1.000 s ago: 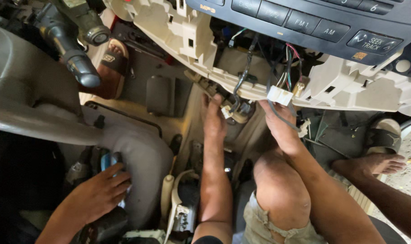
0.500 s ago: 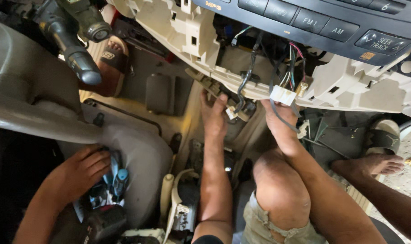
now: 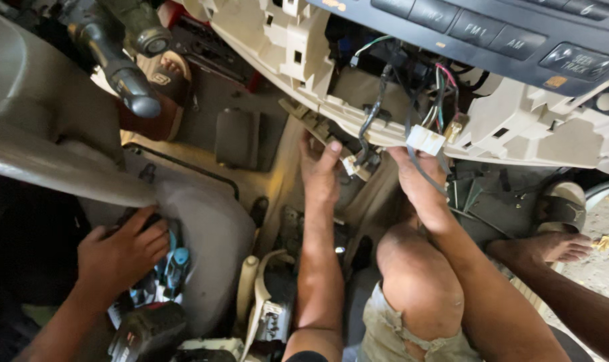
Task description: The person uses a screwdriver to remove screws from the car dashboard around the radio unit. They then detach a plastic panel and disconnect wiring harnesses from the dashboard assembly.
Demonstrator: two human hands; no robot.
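Head view: we look down under a pulled-out beige plastic dashboard panel (image 3: 519, 127).
Our left hand (image 3: 320, 171): fingers loosely spread, tips touching a small white plug (image 3: 353, 166) on a black cable (image 3: 371, 121).
Our right hand (image 3: 418, 184): fingers narrow, pinching the grey lead below a white rectangular plastic connector (image 3: 425, 140).
Handling: we judge the connector light and rigid, its wires soft; grip the housing, not the wires.
Nearby: another person's hand (image 3: 120, 255) on blue-handled tools (image 3: 173, 265).

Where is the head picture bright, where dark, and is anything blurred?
Head view: daylight falls on the ground at right; the lower left by the seat lies in deep shadow; the beige dashboard panel is evenly lit; the near lever looks slightly soft.
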